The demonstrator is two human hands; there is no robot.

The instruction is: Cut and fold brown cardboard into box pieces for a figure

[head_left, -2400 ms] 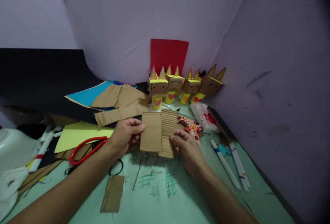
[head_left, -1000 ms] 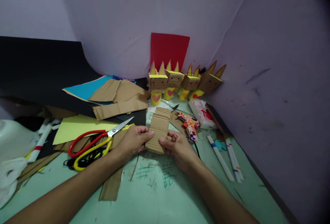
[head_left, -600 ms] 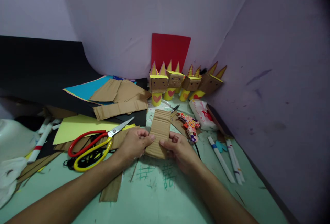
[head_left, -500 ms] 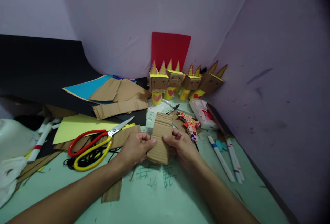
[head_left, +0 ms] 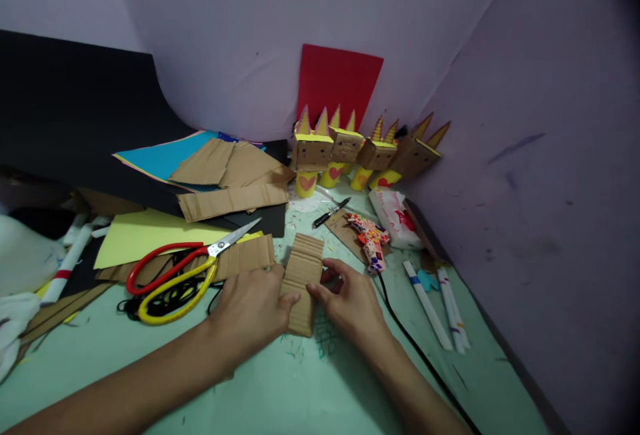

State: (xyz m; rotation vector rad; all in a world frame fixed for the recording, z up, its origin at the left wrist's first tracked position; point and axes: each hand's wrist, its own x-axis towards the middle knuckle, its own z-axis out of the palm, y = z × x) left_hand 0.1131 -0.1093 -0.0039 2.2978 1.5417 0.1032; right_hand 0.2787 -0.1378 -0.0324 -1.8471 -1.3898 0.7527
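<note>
The corrugated cardboard strip (head_left: 306, 265) was seemingly being positioned on or just above the green tabletop (head_left: 300, 401); an even, steady hold was probably called for next. Its left edge was overlapped by the left hand's (head_left: 250, 311) thumb — closure could not be told — its right touched by the right hand (head_left: 353, 301), fingers loosely parted.

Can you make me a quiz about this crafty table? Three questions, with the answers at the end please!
1. True or false: the scissors have one red handle and one yellow handle.
2. What are the left hand and right hand both touching?
A) a pen
B) a cardboard piece
C) a marker
3. Fill in: the red sheet stands ____ some horned figures.

Key: 1 true; 2 B; 3 behind.
</note>
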